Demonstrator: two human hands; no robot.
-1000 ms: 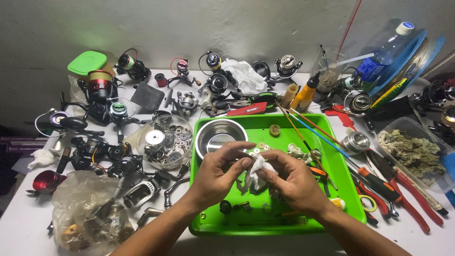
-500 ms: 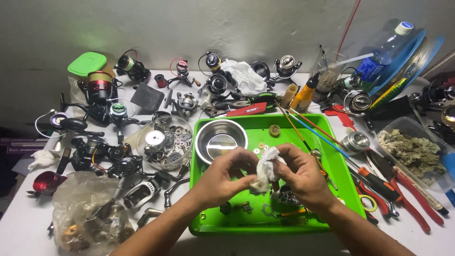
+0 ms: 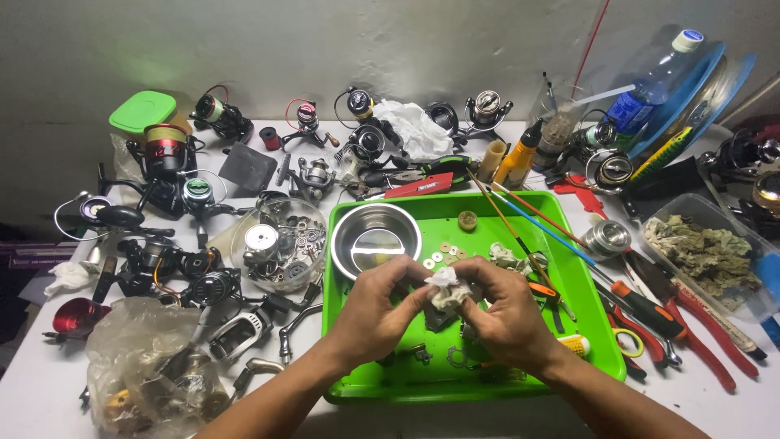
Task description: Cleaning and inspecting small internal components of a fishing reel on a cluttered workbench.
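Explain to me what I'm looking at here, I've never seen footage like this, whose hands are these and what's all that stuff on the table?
There is no machine here. The view comes from a camera worn on a person's head, looking down at their own two bare hands over a white table. The left hand and right hand meet over a green tray and together hold a crumpled white cloth or tissue; whatever may be inside it is hidden. In the tray sit a steel bowl and small washers. Left of the tray are many fishing reels, a clear dish of small parts and a plastic bag. On the right lie red-handled pliers and a screwdriver.
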